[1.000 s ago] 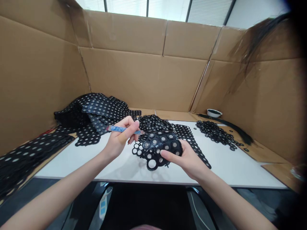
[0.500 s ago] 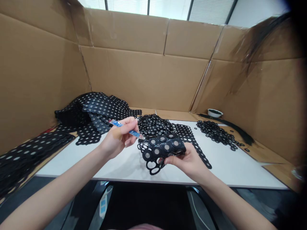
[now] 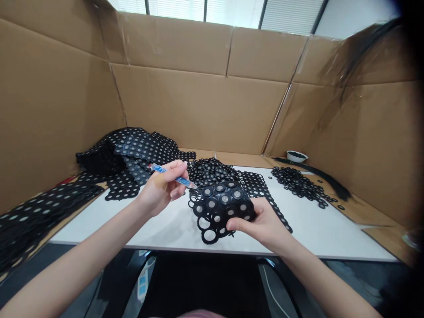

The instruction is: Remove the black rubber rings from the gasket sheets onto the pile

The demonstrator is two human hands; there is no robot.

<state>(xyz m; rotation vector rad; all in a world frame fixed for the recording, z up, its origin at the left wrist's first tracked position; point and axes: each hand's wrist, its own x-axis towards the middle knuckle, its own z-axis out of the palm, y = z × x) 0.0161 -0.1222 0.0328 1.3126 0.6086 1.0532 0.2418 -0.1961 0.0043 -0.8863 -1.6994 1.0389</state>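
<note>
My left hand [image 3: 167, 187] is closed around a slim, pen-shaped tool [image 3: 184, 182] with blue and white markings and a pointed, clear-looking tip. Its exact kind is unclear. That tip lies close to the upper left edge of a folded piece of black ring mesh [image 3: 224, 198] with grey round centres; I cannot tell if they touch. My right hand [image 3: 261, 223] grips the mesh from the right, thumb in front, and its other fingers are hidden behind. Several open rings hang from the mesh's lower left. Behind it sits a heap of black rings [image 3: 213, 170].
A large pile of dotted black mesh [image 3: 139, 145] rises at back left, with more folded sheets [image 3: 43, 210] at the left edge. Flat mesh [image 3: 256, 183], loose rings [image 3: 298, 183], a black fibre bundle [image 3: 326, 179] and a white bowl [image 3: 297, 156] lie right. Cardboard walls [image 3: 198, 106] enclose the table.
The mesh in my right hand has tilted, showing more of its lower dotted rows, and shifted slightly left. My left hand and the pen-shaped tool have moved a little left and up.
</note>
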